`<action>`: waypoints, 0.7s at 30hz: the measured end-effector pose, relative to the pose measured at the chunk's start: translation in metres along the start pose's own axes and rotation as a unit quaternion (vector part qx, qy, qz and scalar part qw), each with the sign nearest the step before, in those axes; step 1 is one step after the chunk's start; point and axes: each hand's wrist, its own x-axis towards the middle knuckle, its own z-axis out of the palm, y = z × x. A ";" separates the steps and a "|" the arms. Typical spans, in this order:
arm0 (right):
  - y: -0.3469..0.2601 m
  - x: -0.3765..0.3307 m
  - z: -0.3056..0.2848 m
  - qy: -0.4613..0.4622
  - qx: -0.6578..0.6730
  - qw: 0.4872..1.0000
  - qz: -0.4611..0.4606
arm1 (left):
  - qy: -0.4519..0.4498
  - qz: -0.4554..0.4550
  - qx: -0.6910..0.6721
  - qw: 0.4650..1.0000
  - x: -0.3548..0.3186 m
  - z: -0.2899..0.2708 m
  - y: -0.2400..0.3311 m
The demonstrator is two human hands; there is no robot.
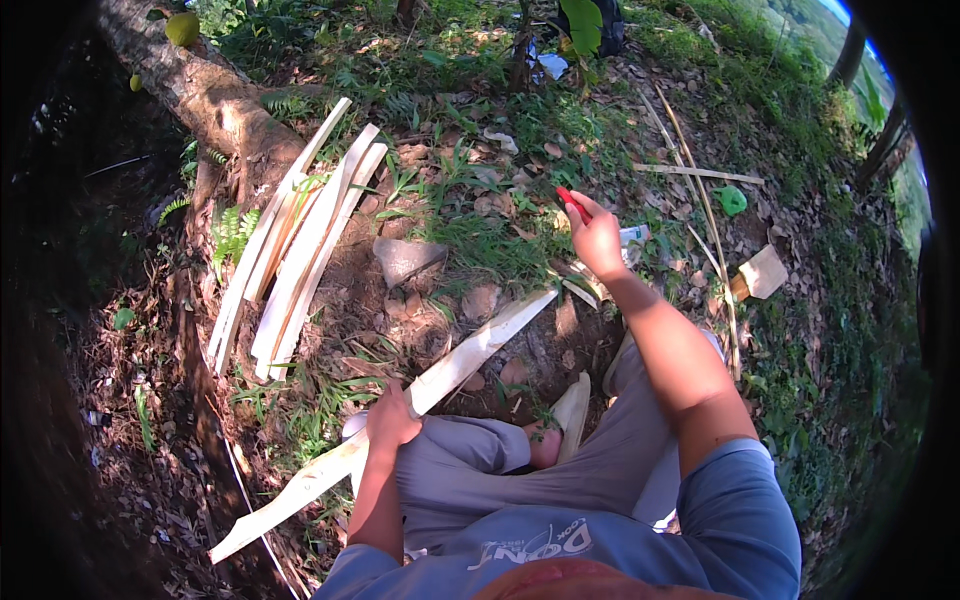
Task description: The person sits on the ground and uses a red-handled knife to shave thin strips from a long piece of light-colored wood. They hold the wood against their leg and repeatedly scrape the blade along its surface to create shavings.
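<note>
My left hand (393, 418) is closed around a long pale split slat (480, 350), wood or bamboo. It slants across my left thigh, its lower end out past my hip and its upper end near the middle of the ground. My right hand (598, 242), raised out in front and to the right, grips a small red-handled tool (572, 203). The tool's working end is too small to make out, and it stands apart from the slat. Below that hand, pale offcuts (580, 292) lie on the soil.
Several pale slats (318, 255) lie stacked at left beside a leaning tree trunk (220, 100). A flat stone (405, 260) sits ahead. At right are thin poles (705, 200), a green plastic piece (732, 200) and a pale wooden block (763, 272). Another pale piece (572, 410) is by my foot.
</note>
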 end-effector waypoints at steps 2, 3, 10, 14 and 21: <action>-0.001 -0.001 -0.001 -0.005 -0.027 1.000 0.004 | -0.044 -0.013 0.000 0.999 0.000 0.000 0.002; -0.001 -0.003 -0.002 -0.010 -0.031 0.999 0.014 | -0.060 -0.011 0.000 0.998 -0.001 -0.003 0.004; 0.005 -0.002 -0.010 -0.047 -0.044 0.997 0.032 | -0.083 -0.029 -0.023 0.996 -0.025 -0.043 0.044; 0.010 -0.001 -0.005 -0.045 -0.033 0.997 0.044 | -0.080 -0.042 -0.022 0.996 -0.035 -0.044 0.057; 0.011 0.000 0.004 -0.062 -0.023 0.997 0.027 | -0.093 -0.032 -0.006 0.995 -0.034 -0.043 0.054</action>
